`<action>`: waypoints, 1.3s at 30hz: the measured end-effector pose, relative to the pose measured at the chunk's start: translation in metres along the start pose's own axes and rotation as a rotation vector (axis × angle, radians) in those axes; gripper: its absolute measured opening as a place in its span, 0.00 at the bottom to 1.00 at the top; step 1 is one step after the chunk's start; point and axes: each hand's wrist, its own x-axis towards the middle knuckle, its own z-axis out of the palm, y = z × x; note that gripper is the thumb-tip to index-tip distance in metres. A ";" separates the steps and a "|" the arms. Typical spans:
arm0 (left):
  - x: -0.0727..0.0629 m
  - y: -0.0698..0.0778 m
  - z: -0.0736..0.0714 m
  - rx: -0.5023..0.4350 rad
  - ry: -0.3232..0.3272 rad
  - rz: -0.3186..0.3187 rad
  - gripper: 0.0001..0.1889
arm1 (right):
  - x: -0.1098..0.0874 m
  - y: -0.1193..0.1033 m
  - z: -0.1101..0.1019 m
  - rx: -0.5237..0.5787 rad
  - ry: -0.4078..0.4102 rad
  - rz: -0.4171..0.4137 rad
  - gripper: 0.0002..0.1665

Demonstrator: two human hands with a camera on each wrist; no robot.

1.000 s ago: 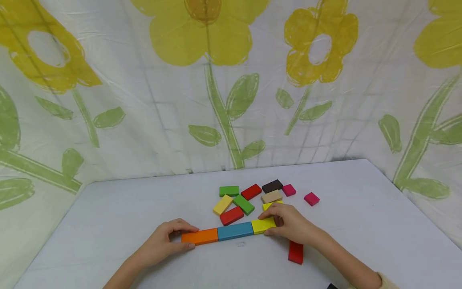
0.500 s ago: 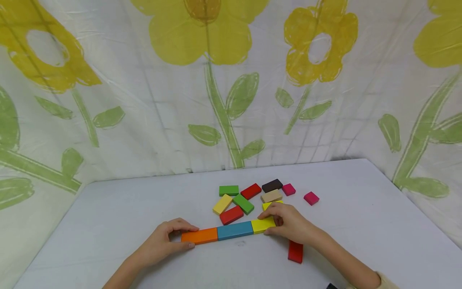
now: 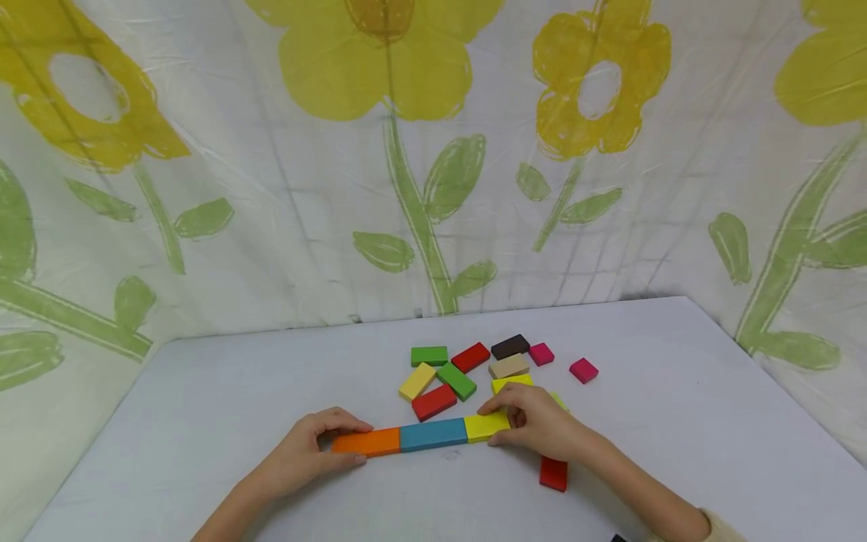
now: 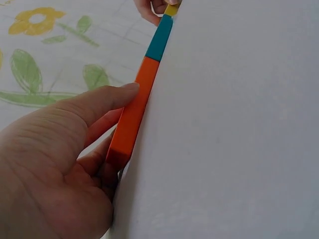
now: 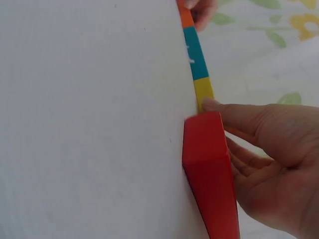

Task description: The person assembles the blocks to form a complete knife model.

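Observation:
Three flat blocks lie end to end in a row: orange (image 3: 379, 441), blue (image 3: 433, 434) and yellow (image 3: 482, 427). My left hand (image 3: 305, 453) pinches the orange block at the row's left end, thumb (image 4: 117, 95) along the near side and fingers behind. At the other end my right hand (image 3: 538, 425) pinches the yellow block between thumb and fingers, covering its right end. In the right wrist view a red block (image 5: 207, 144) stands large in front of that hand. Neighbouring ends of the row meet without a visible gap.
Behind the row lie several loose blocks: green (image 3: 430, 356), red (image 3: 434, 402), pale yellow (image 3: 417, 381), beige (image 3: 509, 366) and black (image 3: 511, 346). Two small pink blocks (image 3: 584, 370) lie farther right. A flower-printed curtain (image 3: 325, 188) hangs behind the white table (image 3: 237, 391).
My right hand and the three-block row have shifted slightly left, the orange block sliding farther into my nearly still left hand. More of the loose yellow block behind the right hand shows.

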 end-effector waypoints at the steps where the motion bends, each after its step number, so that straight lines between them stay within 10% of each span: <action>1: 0.000 0.000 0.002 0.008 0.015 -0.004 0.16 | 0.000 -0.001 0.001 0.010 -0.004 -0.001 0.21; 11: 0.002 0.003 0.018 0.062 0.139 -0.084 0.15 | -0.001 -0.004 0.006 0.047 -0.015 0.003 0.21; 29: 0.001 0.004 0.022 0.059 0.141 -0.079 0.15 | -0.024 -0.001 -0.033 0.103 -0.044 0.007 0.21; 39: 0.001 0.005 0.021 0.099 0.163 -0.059 0.14 | -0.043 0.018 -0.059 0.104 -0.200 0.012 0.21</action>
